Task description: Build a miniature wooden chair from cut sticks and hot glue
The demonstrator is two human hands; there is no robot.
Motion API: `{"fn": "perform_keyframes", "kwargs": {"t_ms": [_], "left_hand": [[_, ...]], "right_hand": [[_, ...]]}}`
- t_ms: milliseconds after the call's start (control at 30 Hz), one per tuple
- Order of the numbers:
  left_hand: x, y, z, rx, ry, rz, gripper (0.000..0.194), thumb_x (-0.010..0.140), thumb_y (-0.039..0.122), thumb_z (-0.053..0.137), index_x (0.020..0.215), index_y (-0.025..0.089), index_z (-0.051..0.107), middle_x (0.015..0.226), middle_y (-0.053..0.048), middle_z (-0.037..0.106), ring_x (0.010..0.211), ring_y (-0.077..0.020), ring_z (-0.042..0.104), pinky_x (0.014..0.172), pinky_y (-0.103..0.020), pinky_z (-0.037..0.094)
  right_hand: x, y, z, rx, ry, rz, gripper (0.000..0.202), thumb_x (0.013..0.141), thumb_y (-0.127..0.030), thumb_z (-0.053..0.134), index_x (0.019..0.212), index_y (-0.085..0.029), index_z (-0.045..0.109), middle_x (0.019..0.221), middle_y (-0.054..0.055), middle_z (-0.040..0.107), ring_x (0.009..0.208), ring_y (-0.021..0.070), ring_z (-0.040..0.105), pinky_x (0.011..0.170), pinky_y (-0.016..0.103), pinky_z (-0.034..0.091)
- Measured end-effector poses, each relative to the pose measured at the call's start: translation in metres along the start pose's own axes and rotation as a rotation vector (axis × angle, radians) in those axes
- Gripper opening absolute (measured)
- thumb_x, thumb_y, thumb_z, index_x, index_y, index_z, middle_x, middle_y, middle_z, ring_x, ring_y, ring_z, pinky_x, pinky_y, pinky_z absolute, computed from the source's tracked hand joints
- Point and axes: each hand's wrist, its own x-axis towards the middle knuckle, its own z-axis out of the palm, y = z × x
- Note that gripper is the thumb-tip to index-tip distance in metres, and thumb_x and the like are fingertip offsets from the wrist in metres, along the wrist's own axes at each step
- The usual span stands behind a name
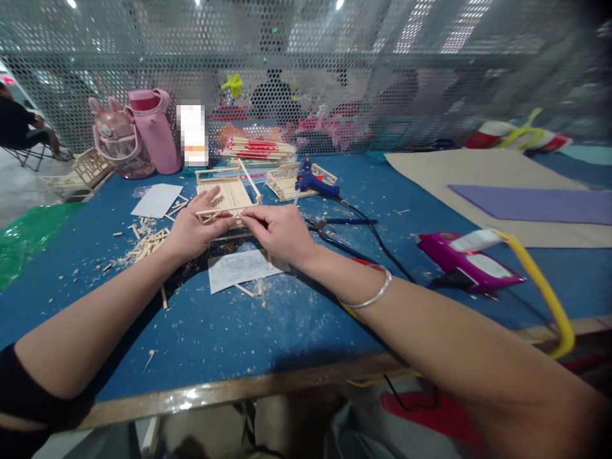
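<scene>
A small model of pale wooden sticks [222, 193] stands on the blue table, with a slatted base and thin raised rails. My left hand [198, 223] reaches over its near left side, thumb and fingers closed on the thin stick rail at the front. From the right, my right hand [280, 231] pinches the same rail near its middle with thumb and forefinger. The fingertips of both hands nearly meet. Under my wrists lies a white paper sheet [239, 270]. Small cut stick pieces [149, 245] are heaped left of my left hand.
A blue glue gun [318, 185] rests by a second stick model [282, 183]. Pliers [329, 233] lie right of my right hand. Farther right are a magenta device [466, 262] and a yellow-handled tool [542, 287]. A pink bottle [155, 137] and bundled sticks [258, 150] stand behind.
</scene>
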Motion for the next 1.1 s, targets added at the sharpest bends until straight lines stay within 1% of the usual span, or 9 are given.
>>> {"fn": "perform_keyframes", "kwargs": {"t_ms": [167,367,433,533,600,667,767,933,1100], "left_hand": [[0.000,-0.002,0.000,0.002,0.013,0.026,0.021,0.070,0.032,0.068,0.085,0.017,0.071,0.140,-0.011,0.048,0.134,-0.0312,0.035,0.114,-0.046,0.023],[0.000,-0.003,0.001,-0.025,0.019,0.032,0.021,0.069,0.033,0.069,0.085,0.019,0.071,0.139,-0.010,0.050,0.135,-0.0325,0.034,0.114,-0.050,0.021],[0.000,-0.003,0.000,-0.032,0.012,0.031,0.019,0.070,0.032,0.069,0.084,0.020,0.071,0.139,-0.009,0.049,0.135,-0.0320,0.034,0.114,-0.049,0.021],[-0.001,-0.001,-0.001,-0.053,-0.014,0.022,0.020,0.071,0.031,0.068,0.085,0.018,0.071,0.142,-0.011,0.045,0.134,-0.0319,0.036,0.113,-0.049,0.024],[-0.002,0.000,-0.001,-0.085,-0.028,0.016,0.023,0.071,0.032,0.068,0.087,0.016,0.070,0.144,-0.013,0.042,0.133,-0.0327,0.038,0.111,-0.050,0.027],[-0.002,0.000,-0.001,-0.107,-0.035,0.021,0.025,0.071,0.033,0.068,0.089,0.015,0.069,0.145,-0.014,0.040,0.132,-0.0333,0.038,0.110,-0.050,0.029],[-0.002,-0.001,-0.001,-0.094,-0.036,0.039,0.023,0.071,0.033,0.069,0.087,0.015,0.069,0.144,-0.014,0.042,0.133,-0.0327,0.037,0.112,-0.049,0.027],[-0.001,-0.002,0.000,-0.083,-0.024,0.040,0.024,0.071,0.033,0.069,0.090,0.018,0.069,0.143,-0.011,0.044,0.132,-0.0309,0.039,0.111,-0.050,0.027],[0.000,-0.002,0.000,-0.081,-0.014,0.037,0.031,0.071,0.035,0.069,0.097,0.018,0.068,0.142,-0.013,0.045,0.133,-0.0300,0.038,0.111,-0.049,0.026]], "right_hand": [[0.000,-0.001,0.000,0.008,0.002,0.011,0.025,0.087,-0.026,0.050,0.091,-0.017,0.073,0.079,0.004,0.073,0.066,0.0123,0.062,0.063,0.025,0.040],[0.000,-0.001,0.000,0.018,0.004,0.001,0.025,0.086,-0.025,0.050,0.091,-0.017,0.073,0.082,0.004,0.074,0.067,0.0116,0.062,0.062,0.023,0.040],[0.000,-0.001,0.000,0.016,0.011,-0.013,0.025,0.086,-0.025,0.050,0.089,-0.016,0.073,0.078,0.004,0.073,0.064,0.0111,0.061,0.061,0.023,0.039],[0.000,0.000,0.000,0.018,0.021,-0.035,0.025,0.085,-0.024,0.051,0.086,-0.015,0.074,0.072,0.004,0.072,0.059,0.0106,0.059,0.058,0.023,0.039],[0.000,0.000,0.000,0.039,0.030,-0.042,0.024,0.084,-0.023,0.052,0.087,-0.015,0.074,0.076,0.004,0.074,0.062,0.0109,0.062,0.059,0.023,0.041],[0.000,0.001,0.001,0.079,0.045,-0.042,0.024,0.084,-0.024,0.052,0.090,-0.016,0.075,0.084,0.005,0.075,0.070,0.0119,0.066,0.064,0.022,0.043],[-0.001,0.000,0.003,0.150,0.064,-0.014,0.025,0.085,-0.026,0.053,0.093,-0.016,0.075,0.091,0.006,0.075,0.077,0.0124,0.067,0.066,0.022,0.045],[0.001,-0.008,0.007,0.212,0.030,0.059,0.026,0.084,-0.031,0.055,0.097,-0.018,0.074,0.078,0.003,0.075,0.060,0.0099,0.060,0.058,0.022,0.041],[0.003,-0.014,0.011,0.271,0.078,0.108,0.024,0.084,-0.028,0.055,0.093,-0.017,0.075,0.073,0.003,0.073,0.059,0.0092,0.057,0.060,0.022,0.040]]}}
